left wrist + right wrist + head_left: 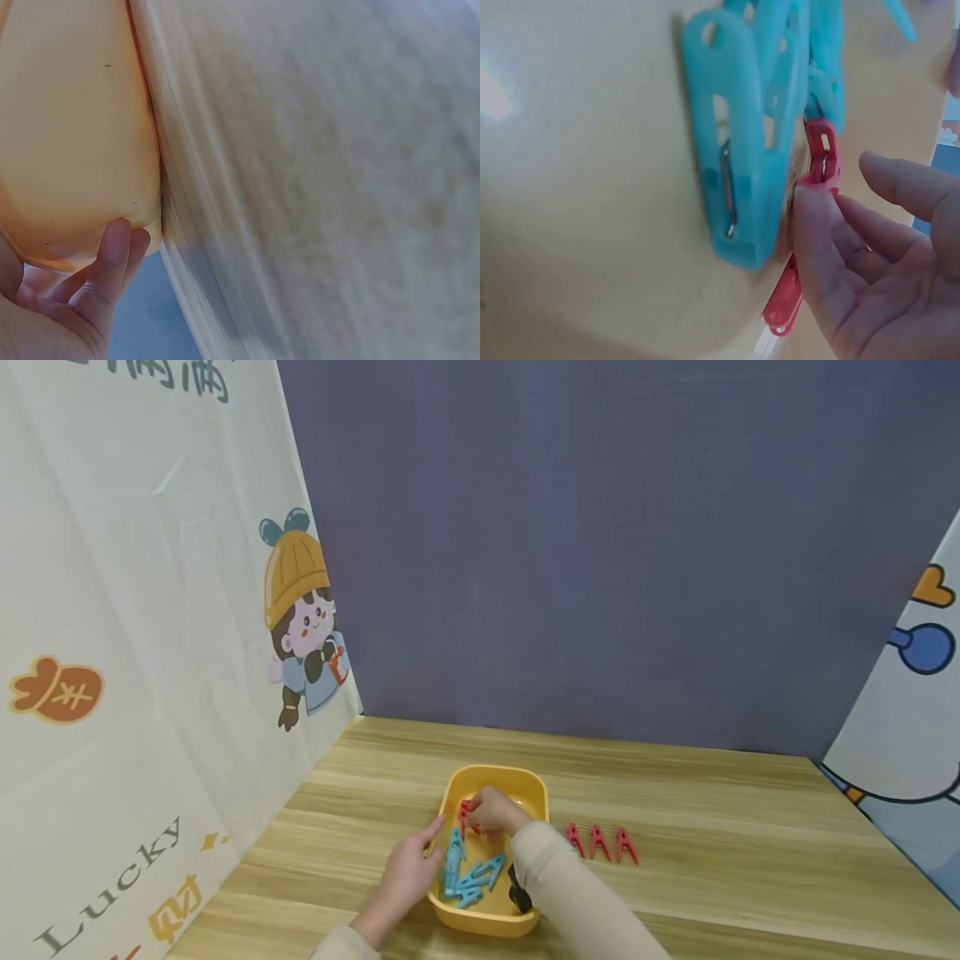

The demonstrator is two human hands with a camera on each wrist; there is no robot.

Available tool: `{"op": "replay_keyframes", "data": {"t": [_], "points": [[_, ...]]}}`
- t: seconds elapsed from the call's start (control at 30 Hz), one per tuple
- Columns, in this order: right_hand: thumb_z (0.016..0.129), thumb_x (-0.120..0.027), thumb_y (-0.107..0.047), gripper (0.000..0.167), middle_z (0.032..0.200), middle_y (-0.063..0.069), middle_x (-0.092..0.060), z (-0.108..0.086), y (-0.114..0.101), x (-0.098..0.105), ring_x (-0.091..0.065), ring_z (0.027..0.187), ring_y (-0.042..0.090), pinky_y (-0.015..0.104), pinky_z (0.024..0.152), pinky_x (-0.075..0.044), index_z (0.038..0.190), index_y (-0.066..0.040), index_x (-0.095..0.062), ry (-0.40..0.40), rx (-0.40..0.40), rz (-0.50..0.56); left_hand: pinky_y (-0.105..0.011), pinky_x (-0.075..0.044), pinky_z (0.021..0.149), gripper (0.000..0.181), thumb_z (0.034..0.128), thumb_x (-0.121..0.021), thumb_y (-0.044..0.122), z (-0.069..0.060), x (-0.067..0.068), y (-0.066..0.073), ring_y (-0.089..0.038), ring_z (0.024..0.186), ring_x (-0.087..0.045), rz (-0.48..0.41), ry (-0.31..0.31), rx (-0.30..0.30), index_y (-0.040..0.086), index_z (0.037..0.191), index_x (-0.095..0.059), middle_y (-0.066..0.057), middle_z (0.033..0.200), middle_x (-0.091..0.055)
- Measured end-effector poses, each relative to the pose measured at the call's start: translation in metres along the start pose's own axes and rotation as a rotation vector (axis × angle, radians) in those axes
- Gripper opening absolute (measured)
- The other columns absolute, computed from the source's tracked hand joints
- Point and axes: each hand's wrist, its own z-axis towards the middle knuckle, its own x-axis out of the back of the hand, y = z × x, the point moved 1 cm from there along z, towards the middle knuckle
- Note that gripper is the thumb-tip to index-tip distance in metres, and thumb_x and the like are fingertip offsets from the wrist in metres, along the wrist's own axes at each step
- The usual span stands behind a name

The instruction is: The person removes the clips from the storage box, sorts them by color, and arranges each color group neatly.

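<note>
A yellow plastic box [483, 925] stands on the table, holding several light-blue clothespins [453, 864] and some red ones. On its left side, my left hand [405, 870] grips the wall near the rim; in the left wrist view its fingertips press the outer face. My right hand [497, 811] reaches inside towards the far left. Up close in the right wrist view, its fingertips touch a red clothespin [823, 146], while the thumb stands apart from it. Another red clothespin [784, 302] lies below, partly behind the fingers. Beside them is a blue clothespin [735, 172] with a metal spring.
Three red clothespins [598, 842] lie in a row on the wooden table [720, 868], right of the box. Something black [517, 891] sits at the box's right side, partly behind the right sleeve. Printed cloth hangs left and right; a dark panel [570, 560] stands behind.
</note>
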Motion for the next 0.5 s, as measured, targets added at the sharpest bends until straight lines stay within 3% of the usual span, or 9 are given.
{"op": "replay_keyframes", "data": {"t": [0.07,0.2,0.5], "points": [[0.079,-0.066,-0.003,0.007,0.053,0.003,-0.05,-0.0001,-0.0006,-0.0008,-0.044,0.045,0.011,0.026,0.045,-0.047,0.083,0.002,-0.064,-0.005,-0.012,0.017,-0.031,-0.047,0.055,0.046,0.0822,-0.056,0.002,0.0003,-0.0007,0.0005,-0.028,0.086,-0.057,0.005,0.005,0.002,0.003,0.128,-0.053,-0.03,0.116,-0.054],[0.079,-0.066,-0.002,0.009,0.054,0.004,-0.051,0.0002,-0.0015,-0.002,-0.043,0.044,0.01,0.029,0.048,-0.051,0.086,0.003,-0.066,-0.021,-0.034,0.04,-0.032,-0.047,0.059,0.046,0.0825,-0.056,0.003,0.0011,-0.0018,0.0017,-0.027,0.086,-0.057,0.018,0.012,-0.002,0.003,0.128,-0.054,-0.03,0.116,-0.055],[0.079,-0.066,-0.002,0.007,0.057,0.004,-0.052,0.0007,0.0018,-0.0045,-0.044,0.046,0.011,0.029,0.047,-0.051,0.085,-0.001,-0.064,-0.038,-0.03,0.061,-0.029,-0.044,0.053,0.045,0.0814,-0.057,0.001,0.0001,-0.0031,0.0042,-0.026,0.08,-0.057,0.018,0.032,-0.022,0.002,0.126,-0.055,-0.029,0.112,-0.057]]}}
